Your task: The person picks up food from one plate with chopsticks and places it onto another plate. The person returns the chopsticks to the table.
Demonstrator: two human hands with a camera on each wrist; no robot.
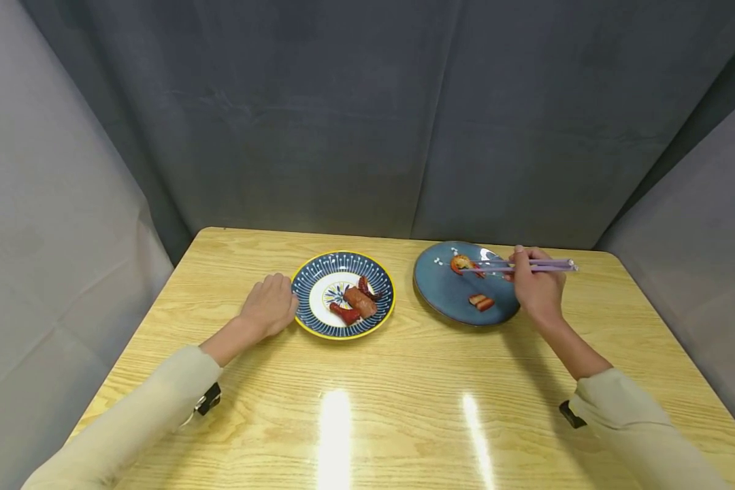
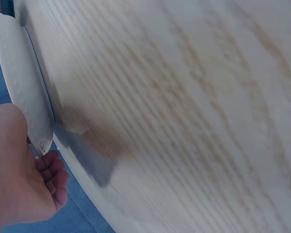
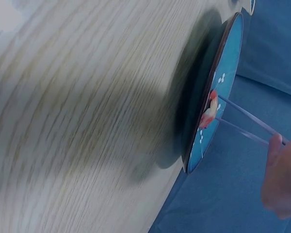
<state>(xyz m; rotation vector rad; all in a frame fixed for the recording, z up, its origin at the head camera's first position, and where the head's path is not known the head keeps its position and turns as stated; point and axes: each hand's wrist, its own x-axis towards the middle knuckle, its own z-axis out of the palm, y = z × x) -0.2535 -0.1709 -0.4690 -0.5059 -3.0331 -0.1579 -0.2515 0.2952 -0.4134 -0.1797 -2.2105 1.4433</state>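
Note:
My right hand (image 1: 537, 288) holds a pair of pale purple chopsticks (image 1: 548, 265) above the blue-grey plate (image 1: 441, 292). Their tips are at an orange-and-white cooked shrimp (image 1: 462, 263) towards the back of that plate. A small reddish-brown slice of meat (image 1: 481, 302) lies nearer its front edge. On the left, my left hand (image 1: 268, 305) grips the rim of a blue-and-white patterned plate (image 1: 309, 292) with a yellow edge. In the left wrist view, curled fingers (image 2: 52, 175) and the thumb pinch that plate's edge.
The patterned plate carries a red drumstick (image 1: 345, 314), a brown piece of meat (image 1: 360, 301) and a dark red piece of food (image 1: 365, 288). Both plates stand near the back edge of a wooden table (image 1: 404, 381). Dark grey cloth (image 1: 318, 122) hangs behind.

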